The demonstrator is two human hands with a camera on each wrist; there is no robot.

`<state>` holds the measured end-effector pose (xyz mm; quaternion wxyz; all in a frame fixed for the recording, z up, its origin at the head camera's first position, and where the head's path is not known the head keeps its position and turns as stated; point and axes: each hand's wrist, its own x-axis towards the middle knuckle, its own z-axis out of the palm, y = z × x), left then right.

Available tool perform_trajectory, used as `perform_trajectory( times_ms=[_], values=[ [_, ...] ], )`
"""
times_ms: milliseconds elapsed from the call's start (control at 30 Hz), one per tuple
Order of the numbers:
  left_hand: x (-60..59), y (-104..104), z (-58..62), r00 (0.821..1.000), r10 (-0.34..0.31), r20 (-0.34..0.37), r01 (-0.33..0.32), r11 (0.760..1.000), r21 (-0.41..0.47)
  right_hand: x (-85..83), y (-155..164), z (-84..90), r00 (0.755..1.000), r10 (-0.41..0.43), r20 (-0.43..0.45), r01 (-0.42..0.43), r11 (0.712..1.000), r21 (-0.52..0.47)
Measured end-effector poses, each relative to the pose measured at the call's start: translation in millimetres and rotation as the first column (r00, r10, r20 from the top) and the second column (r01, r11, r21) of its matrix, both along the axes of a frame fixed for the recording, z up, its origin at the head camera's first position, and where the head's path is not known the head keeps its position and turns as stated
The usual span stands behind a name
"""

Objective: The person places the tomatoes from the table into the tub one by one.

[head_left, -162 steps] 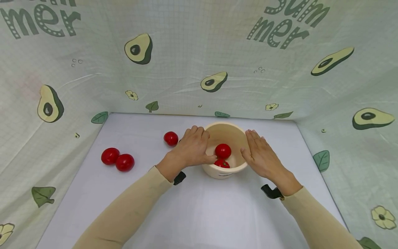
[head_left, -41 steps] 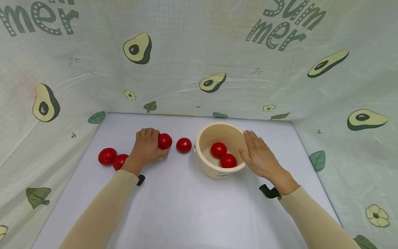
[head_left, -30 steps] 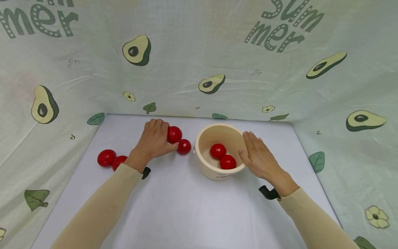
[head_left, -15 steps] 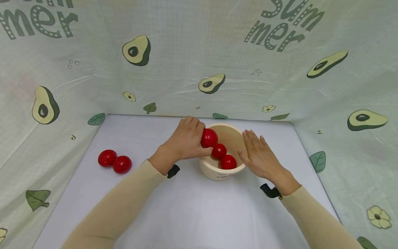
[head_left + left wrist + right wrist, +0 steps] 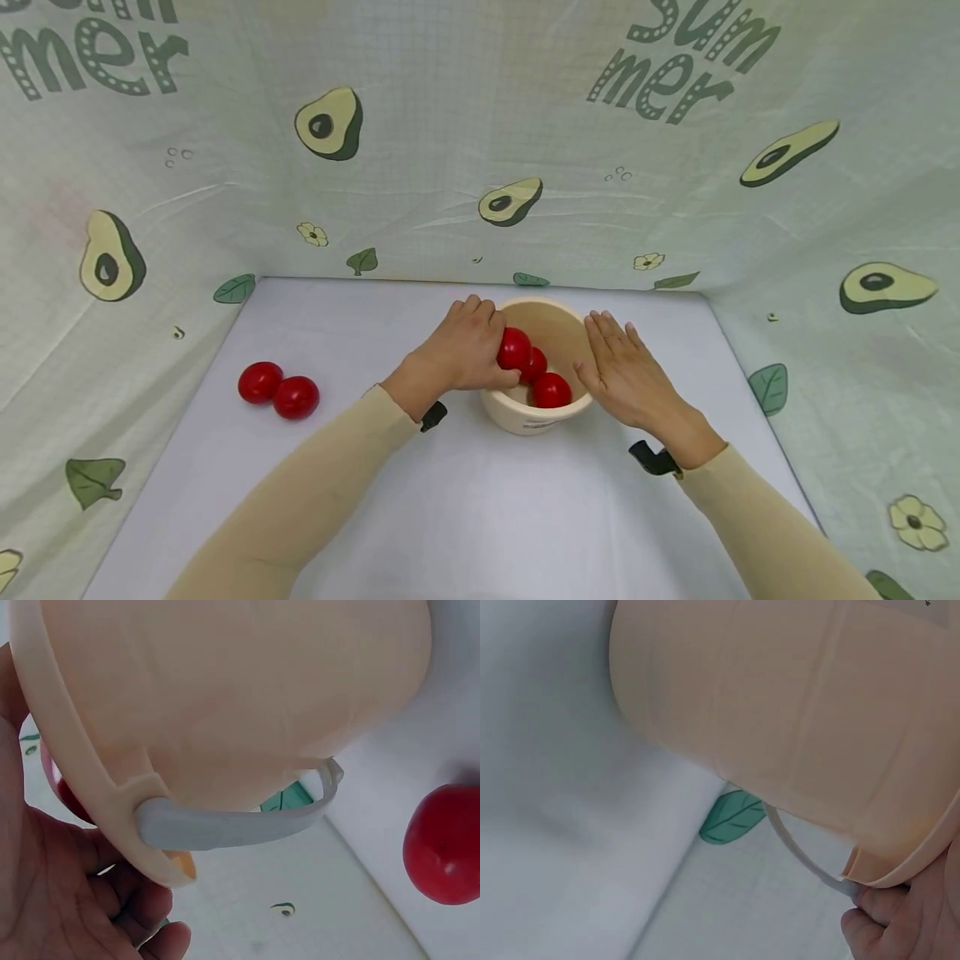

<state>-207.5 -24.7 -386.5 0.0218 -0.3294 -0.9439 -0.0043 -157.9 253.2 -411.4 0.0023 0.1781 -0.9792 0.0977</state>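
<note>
A cream bucket (image 5: pixel 525 417) stands on the white table. My left hand (image 5: pixel 465 346) grips a red tomato (image 5: pixel 513 348) just inside its left rim. Two more tomatoes lie in the bucket: one partly behind the held one (image 5: pixel 536 365), another nearer the front (image 5: pixel 551 390). My right hand (image 5: pixel 633 371) rests flat, fingers straight, against the right rim. The left wrist view shows the bucket's grey handle (image 5: pixel 232 825) and a tomato (image 5: pixel 442 844) on the table beside the bucket; in the head view my left hand and arm hide that one.
Two tomatoes, one farther left (image 5: pixel 260 382) and one beside it (image 5: pixel 296 397), lie close together on the table's left side. A cloth printed with avocados (image 5: pixel 330 125) hangs behind the table and along both sides.
My left hand has taken a tomato from the table left of the bucket, carried it right over the rim and lowered it a little inside. My right hand has stayed at the rim.
</note>
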Motion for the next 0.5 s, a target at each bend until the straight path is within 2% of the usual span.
perform_trajectory(
  times_ms=[233,500],
  values=[
    [2.5,3.1,0.7,0.999,0.003,0.033,-0.003,1.0,-0.007,-4.1,8.1,1.4,0.999,-0.015,-0.041,0.015,1.0,-0.012],
    [3.8,3.6,0.0,1.0,0.01,0.014,-0.009,1.0,-0.026,-4.7,9.4,-1.0,0.998,0.019,-0.058,-0.02,1.0,-0.022]
  ],
)
